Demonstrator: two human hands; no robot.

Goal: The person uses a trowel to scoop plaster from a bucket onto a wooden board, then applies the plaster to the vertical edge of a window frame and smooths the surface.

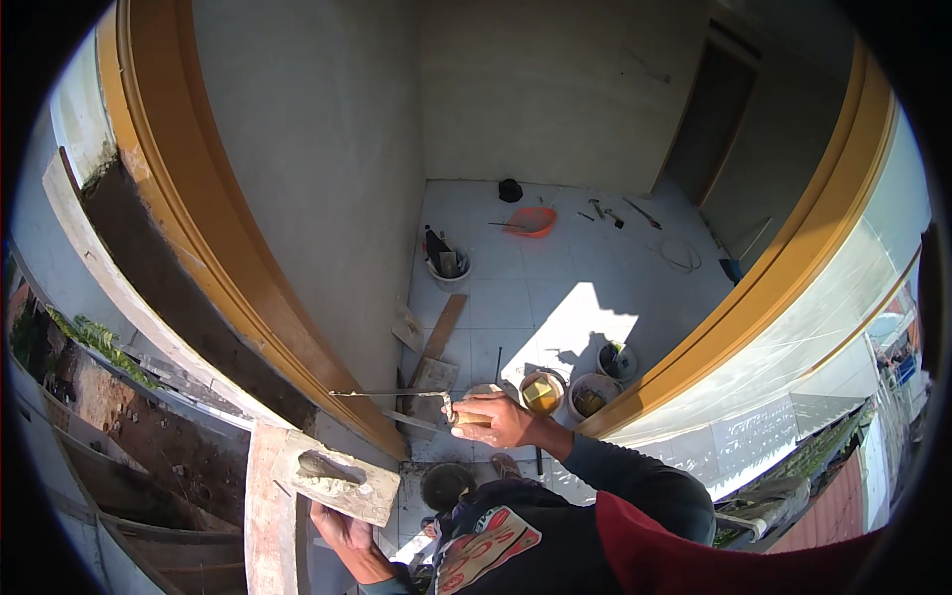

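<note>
My right hand (501, 416) is closed around the wooden handle of a trowel (397, 395), whose thin blade shows nearly edge-on and points left toward the door frame. Lower left, my left hand (342, 531) grips a mortar board (369, 488) from beneath, so most of its fingers are hidden. On the board's upper face lies a small heap of wet grey mortar (325, 467). The trowel blade is above and apart from the board. Beside and partly under the board stands a pale, mortar-stained plank (266, 511).
An orange-brown door frame (248, 268) rises left and right. A dark bucket (448, 486) stands near my feet. Beyond the doorway are a tub with a yellow sponge (540, 393), another bucket (593, 395), a tool bucket (449, 264), an orange dustpan (533, 222) and scattered tools.
</note>
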